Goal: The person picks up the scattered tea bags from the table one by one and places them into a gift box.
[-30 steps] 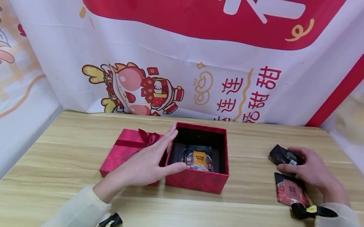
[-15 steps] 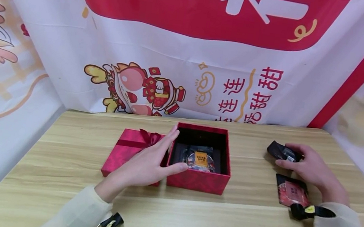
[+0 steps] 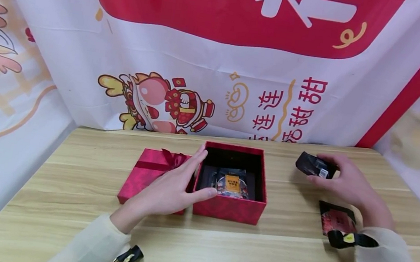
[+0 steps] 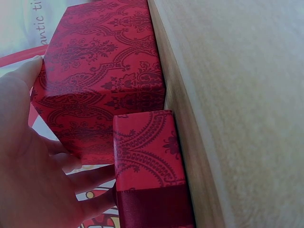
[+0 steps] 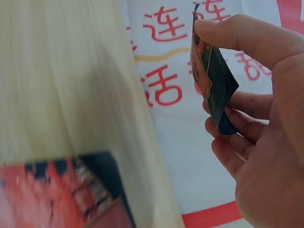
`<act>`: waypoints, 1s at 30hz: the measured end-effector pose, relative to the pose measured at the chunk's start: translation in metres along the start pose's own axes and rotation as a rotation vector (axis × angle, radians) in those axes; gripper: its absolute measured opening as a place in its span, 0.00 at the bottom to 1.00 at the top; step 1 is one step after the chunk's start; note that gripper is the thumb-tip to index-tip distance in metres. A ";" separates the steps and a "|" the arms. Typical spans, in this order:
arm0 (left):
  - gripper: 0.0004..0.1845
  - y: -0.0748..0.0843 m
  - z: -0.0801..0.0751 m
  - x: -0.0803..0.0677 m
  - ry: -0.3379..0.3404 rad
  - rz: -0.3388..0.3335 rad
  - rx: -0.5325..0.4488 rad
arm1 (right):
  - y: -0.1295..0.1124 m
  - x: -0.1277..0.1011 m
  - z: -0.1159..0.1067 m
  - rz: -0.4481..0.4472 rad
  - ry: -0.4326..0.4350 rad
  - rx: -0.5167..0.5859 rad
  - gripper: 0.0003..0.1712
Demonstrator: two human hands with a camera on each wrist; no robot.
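A patterned red gift box, lidless with a black inside, stands mid-table. A dark packet with an orange label lies in it. My left hand rests at the box's left side with straight fingers, its thumb over the front rim. In the left wrist view, the fingers reach between the box and its red lid. My right hand pinches a small black packet between thumb and fingers, above the table at right. The right wrist view shows the held packet edge-on, its front dark with an orange label.
The ribboned red lid lies left of the box, partly behind the left hand. A red-and-black packet lies on the table below the right hand. A printed white cloth hangs behind the table.
My right hand has lifted the black packet off the table and moved it left and away from me. The left hand stays in place at the box.
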State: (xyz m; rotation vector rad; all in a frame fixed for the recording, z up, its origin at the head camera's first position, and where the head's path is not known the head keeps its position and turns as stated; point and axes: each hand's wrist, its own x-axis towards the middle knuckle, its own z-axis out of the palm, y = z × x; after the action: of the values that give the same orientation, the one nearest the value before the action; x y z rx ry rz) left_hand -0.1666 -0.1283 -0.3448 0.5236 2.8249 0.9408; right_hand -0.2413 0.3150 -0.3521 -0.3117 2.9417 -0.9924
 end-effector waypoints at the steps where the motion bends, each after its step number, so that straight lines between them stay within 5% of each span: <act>1: 0.57 0.000 0.000 0.000 0.000 0.000 0.000 | -0.003 0.000 0.000 -0.005 0.004 -0.001 0.47; 21: 0.57 -0.001 0.001 0.001 0.004 0.002 0.005 | -0.072 -0.005 0.008 -0.220 0.103 -0.009 0.40; 30: 0.58 0.000 0.000 0.000 0.003 -0.003 0.005 | -0.102 -0.009 0.015 -0.213 0.079 -0.011 0.41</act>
State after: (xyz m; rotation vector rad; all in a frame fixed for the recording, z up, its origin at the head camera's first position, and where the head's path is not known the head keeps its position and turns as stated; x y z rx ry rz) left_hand -0.1666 -0.1281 -0.3445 0.5185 2.8305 0.9346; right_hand -0.2123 0.2282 -0.3034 -0.6118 3.0348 -1.0324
